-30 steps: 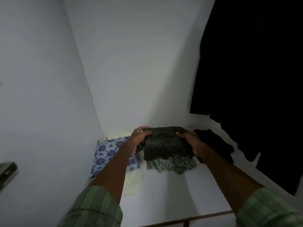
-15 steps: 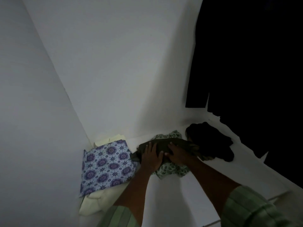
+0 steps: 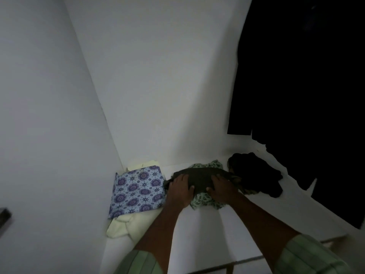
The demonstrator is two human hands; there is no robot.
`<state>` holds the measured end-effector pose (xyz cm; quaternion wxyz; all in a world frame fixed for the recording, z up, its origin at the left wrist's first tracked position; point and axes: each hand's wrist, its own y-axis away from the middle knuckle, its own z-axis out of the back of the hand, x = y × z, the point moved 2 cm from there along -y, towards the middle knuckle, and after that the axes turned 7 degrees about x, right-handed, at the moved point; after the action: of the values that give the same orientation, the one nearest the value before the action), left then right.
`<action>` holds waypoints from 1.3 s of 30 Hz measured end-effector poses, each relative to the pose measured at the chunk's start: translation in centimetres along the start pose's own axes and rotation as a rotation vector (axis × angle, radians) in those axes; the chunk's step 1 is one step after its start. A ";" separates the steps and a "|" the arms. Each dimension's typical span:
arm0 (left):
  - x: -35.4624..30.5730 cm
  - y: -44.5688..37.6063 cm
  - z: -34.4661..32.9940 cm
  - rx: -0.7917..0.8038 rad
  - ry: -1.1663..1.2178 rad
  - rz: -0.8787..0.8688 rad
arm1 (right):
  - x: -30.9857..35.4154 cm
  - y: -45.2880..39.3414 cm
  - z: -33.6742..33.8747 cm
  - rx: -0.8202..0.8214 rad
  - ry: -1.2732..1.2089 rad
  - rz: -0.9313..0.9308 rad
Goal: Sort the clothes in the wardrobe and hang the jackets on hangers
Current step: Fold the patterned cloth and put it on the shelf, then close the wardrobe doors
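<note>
head view: the left hand (image 3: 180, 189) and the right hand (image 3: 221, 187) both lie palm-down on a folded dark olive garment (image 3: 203, 177), fingers spread and fairly straight, pressing it rather than gripping it. the two hands sit close together, not touching.

change noted: a second ago the same garment was held up off the pile, pinched at each end by curled fingers. half a second ago it was already down, with both hands flat on it. it now rests on top of a green patterned garment (image 3: 205, 200), so the set-down is complete and the hands are only flattening the stack.

position of items: the stack sits on the white wardrobe shelf (image 3: 256, 230), near the back wall. just to its left lies a blue floral folded cloth (image 3: 136, 190) on top of a pale cream cloth (image 3: 126, 226). touching the stack on its right is a crumpled black garment (image 3: 256, 175), not folded. dark clothing (image 3: 306, 86) hangs at the far right; whether it hangs on hangers cannot be told in this light.

assessment: one sorting step appears finished. the black garment looks like the next item needing attention. no hanger is visible, so the hanging part of the task cannot be judged from here.
</note>
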<state>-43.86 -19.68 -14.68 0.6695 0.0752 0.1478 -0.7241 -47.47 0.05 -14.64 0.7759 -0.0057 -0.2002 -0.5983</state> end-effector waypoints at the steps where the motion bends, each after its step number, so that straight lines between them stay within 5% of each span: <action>1: -0.8 0.9 0.7 -0.038 -0.005 -0.034 | -0.2 0.9 0.2 -0.007 -0.014 0.011; 12: -8.5 16.3 1.9 -0.360 0.004 -0.106 | -1.0 16.1 -1.7 -0.142 -0.066 0.217; 22: -12.4 33.5 2.7 -0.448 -0.062 -0.047 | 3.0 32.0 -6.5 -0.103 0.010 0.360; 31: -9.9 48.6 8.1 -0.500 -0.158 0.070 | 11.8 42.3 -9.9 -0.086 -0.027 0.474; 39: -7.1 66.6 15.1 -0.589 -0.420 0.345 | 21.8 55.1 -15.9 -0.049 -0.049 0.589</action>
<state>24.17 -21.69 -5.78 0.7897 -0.2460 0.1942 -0.5274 13.09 -8.43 -9.68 0.9106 -0.0971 -0.1942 -0.3517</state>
